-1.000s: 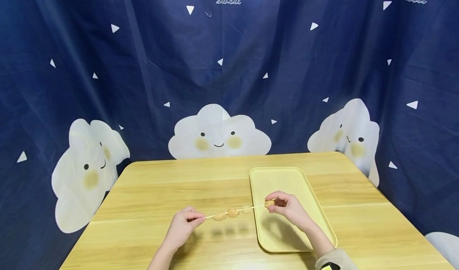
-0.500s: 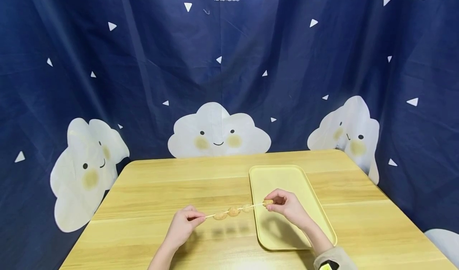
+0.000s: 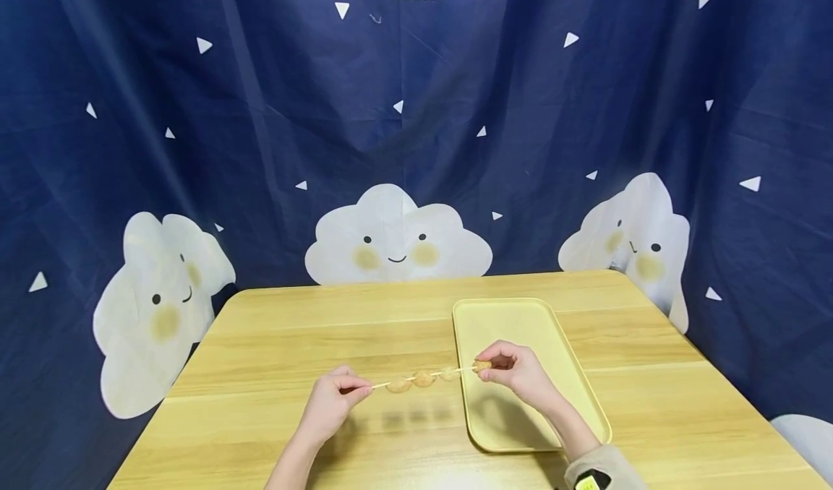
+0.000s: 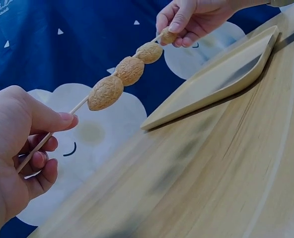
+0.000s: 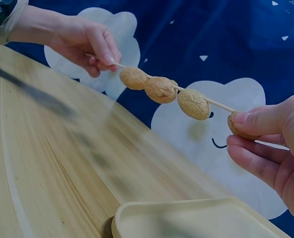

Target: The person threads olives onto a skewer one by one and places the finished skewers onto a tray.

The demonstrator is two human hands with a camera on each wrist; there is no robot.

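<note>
My left hand (image 3: 330, 405) pinches the bare end of a thin wooden skewer (image 4: 79, 104) between thumb and fingers, its tail lying across the palm. Three brown, wrinkled oval balls are threaded along it; the middle ball (image 5: 160, 89) touches the one on the left-hand side. At the skewer's far end, my right hand (image 3: 520, 376) pinches another brown wrinkled ball (image 5: 240, 126) between thumb and fingertips. A short bare stretch of skewer shows between that ball and the other three. The skewer hangs above the table, nearly level, its shadow below.
A shallow pale yellow tray (image 3: 520, 425) lies on the right half of the wooden table (image 3: 273, 345), beneath my right hand. Behind the table hangs a dark blue curtain (image 3: 364, 136) printed with clouds and small triangles.
My right hand has moved slightly left with its ball, bringing that ball nearer the other three along the skewer. My left hand stays almost in place.
</note>
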